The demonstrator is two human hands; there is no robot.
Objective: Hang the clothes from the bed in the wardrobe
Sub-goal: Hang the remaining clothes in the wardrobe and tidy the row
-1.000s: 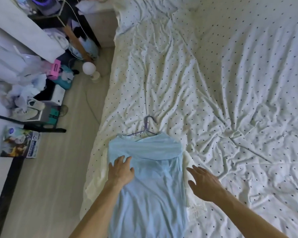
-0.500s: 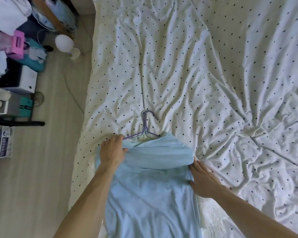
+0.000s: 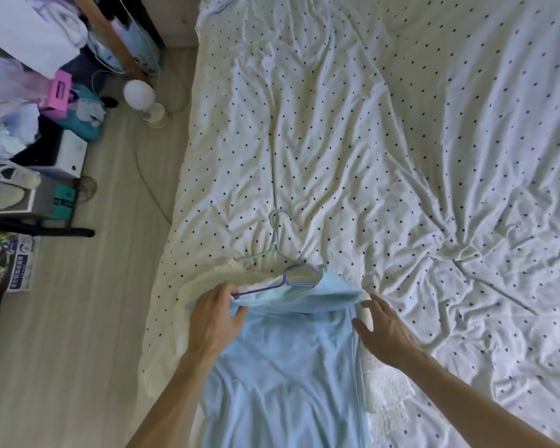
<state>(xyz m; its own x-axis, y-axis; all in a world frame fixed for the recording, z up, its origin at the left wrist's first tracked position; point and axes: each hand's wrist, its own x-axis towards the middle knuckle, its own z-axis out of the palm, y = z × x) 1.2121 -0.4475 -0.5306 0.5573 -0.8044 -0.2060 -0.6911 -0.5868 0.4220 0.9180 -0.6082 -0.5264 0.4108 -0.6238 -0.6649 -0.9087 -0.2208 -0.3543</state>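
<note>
Light-blue garment (image 3: 282, 367), already on a purple hanger (image 3: 299, 277), lying at the near edge of the bed (image 3: 369, 140) over a white lace garment (image 3: 388, 392) on a pale-green hanger (image 3: 277, 234). Left hand (image 3: 219, 318) grips the blue top edge; right hand (image 3: 387, 334) hovers open beside it. Judged early: neither garment hung, wardrobe out of view; print on the floor packet (image 3: 20, 270) is unreadable.

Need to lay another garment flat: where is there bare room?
Bare sheet spreads beyond the green hanger and right of the right hand. The floor strip beside it is free. Crowded: the near edge, with dress and lace garment, and the clutter far left.
</note>
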